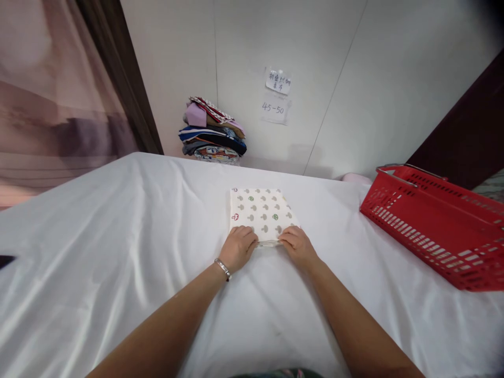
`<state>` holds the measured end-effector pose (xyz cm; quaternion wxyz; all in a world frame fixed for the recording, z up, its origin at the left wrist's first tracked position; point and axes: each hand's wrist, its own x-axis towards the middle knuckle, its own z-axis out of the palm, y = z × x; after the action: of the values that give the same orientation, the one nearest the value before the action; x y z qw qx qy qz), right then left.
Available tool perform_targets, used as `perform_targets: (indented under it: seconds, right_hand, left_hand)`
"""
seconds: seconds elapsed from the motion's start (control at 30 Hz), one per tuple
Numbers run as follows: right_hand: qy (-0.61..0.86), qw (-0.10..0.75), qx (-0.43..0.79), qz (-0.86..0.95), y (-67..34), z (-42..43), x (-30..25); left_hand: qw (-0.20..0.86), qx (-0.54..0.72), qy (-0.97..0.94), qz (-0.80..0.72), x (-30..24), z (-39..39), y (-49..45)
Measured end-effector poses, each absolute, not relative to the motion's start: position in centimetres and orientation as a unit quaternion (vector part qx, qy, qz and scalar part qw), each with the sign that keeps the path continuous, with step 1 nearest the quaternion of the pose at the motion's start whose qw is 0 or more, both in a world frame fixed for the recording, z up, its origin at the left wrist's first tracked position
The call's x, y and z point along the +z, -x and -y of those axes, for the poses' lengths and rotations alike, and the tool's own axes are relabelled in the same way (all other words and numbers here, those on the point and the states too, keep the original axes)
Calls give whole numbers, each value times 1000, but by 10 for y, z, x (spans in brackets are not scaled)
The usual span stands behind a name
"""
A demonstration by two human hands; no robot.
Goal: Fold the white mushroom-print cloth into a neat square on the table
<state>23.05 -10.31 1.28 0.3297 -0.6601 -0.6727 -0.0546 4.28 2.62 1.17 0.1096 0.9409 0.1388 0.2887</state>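
Together, hands on folded cream mushroom-print cloth (262,210)
Left hand (237,247), right hand (297,245): grips closed on its near edge.

Both hands were out in front, knuckles up, side by side.
Left hand (237,245) and right hand (298,245) lay palm-down and level with each other, a small gap between them, fingers curled under, thumbs turned inward toward that gap. Left forearm (173,320) and right forearm (354,323) were bare, stretched forward from the body and converging toward the wrists. Wrists were straight, not cocked. Fingertips were hidden under the knuckles; grip force could not be judged.
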Motion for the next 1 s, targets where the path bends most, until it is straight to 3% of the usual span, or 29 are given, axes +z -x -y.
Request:
perform_targets:
  seconds: [0.47, 0.7, 1.0]
  right_hand:
    - [638, 285, -60, 712, -232, 105, 14]
    - [634, 322, -51, 702, -229, 101, 6]
    - [638, 192, 11, 745, -215, 99, 4]
  left_hand:
    - [96, 254, -952, -138, 11, -24, -43]
    - [87, 243, -955, -147, 11, -21, -41]
    - [95, 257, -950, -148, 8, -21, -40]
